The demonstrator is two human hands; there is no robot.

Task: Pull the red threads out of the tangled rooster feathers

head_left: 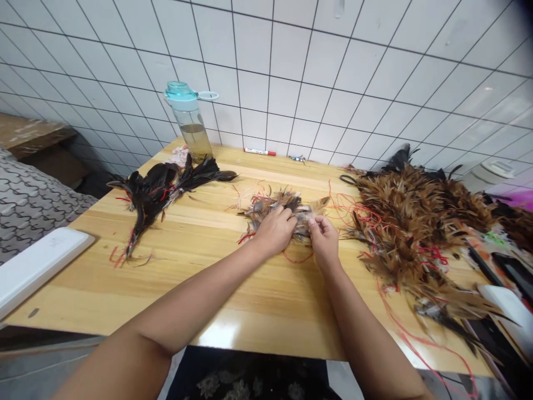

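Observation:
A small heap of brown and grey feathers with red thread lies on the middle of the wooden table. My left hand rests on the heap's near side, fingers curled into the feathers. My right hand is beside it, fingertips pinched on feathers at the heap's right edge. Loose red thread trails under both hands.
A bundle of dark feathers lies at the left. A large pile of brown feathers covers the right side. A water bottle and a red-capped marker stand by the tiled wall. A white board sits at the left edge.

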